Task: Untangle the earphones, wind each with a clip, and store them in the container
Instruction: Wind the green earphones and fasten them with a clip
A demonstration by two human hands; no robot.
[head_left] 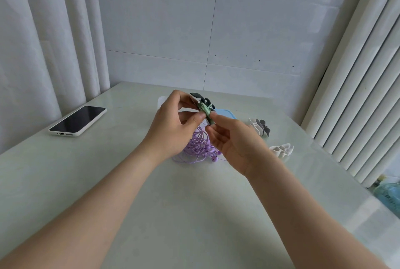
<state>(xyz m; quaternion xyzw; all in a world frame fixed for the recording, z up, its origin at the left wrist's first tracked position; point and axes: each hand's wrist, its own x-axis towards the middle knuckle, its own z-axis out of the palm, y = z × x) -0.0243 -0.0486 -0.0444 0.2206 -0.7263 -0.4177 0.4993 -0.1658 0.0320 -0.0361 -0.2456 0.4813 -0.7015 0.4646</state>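
The left hand [175, 126] and right hand [233, 145] are raised above the table [108, 182], each with curled fingers pinching the dark clip [200, 98]; the clip is wound with pale green earphone cable [204, 108] and lies between the fingertips. The tangled purple earphones [198, 145] lie on the table at 6 o'clock from the clip, partly behind both hands. The blue container lid [225, 114] sits at 3 o'clock from the clip, the spare clips [259, 128] further along at 4 o'clock, and the phone [78, 120] at 9 o'clock.
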